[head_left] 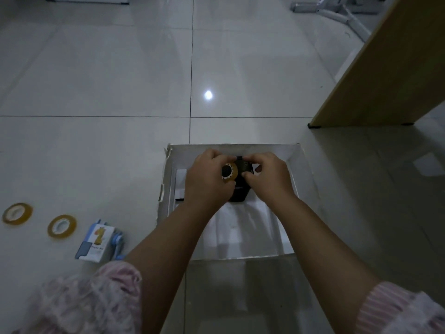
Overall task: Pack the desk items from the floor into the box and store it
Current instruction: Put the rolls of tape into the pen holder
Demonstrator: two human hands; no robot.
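A white open-topped cardboard box (pixel 292 165) sits on the pale tiled floor (pixel 120 80), and both bare forearms reach into it from the near edge, with pink striped sleeves (pixel 395 307) pushed back at the bottom of the view. The left hand (pixel 207 177) is curled around a roll of yellowish tape (pixel 230 172), held upright so its dark core and white inner ring face the camera, over the far half of the box. The right hand (pixel 267 174) is pinched closed just right of the roll, thumb and fingertips meeting on a black object (pixel 242 182) that stands in the box between the two hands; what that object is cannot be told in the dim light. A flat white item with a dark edge (pixel 180 184) lies along the left inner wall of the box, and crumpled clear plastic (pixel 243 225) lines the near part of its bottom. On the floor well to the left of the box lie two more tape rolls flat, the far-left tape roll (pixel 17 213) and a second tape roll (pixel 62 226) nearer the box, then a small blue-and-white carton with a giraffe picture (pixel 98 242) just beside the left forearm. A light wooden furniture panel (pixel 385 73) stands at far right, and white metal frame legs (pixel 337 13) rest at the far edge.
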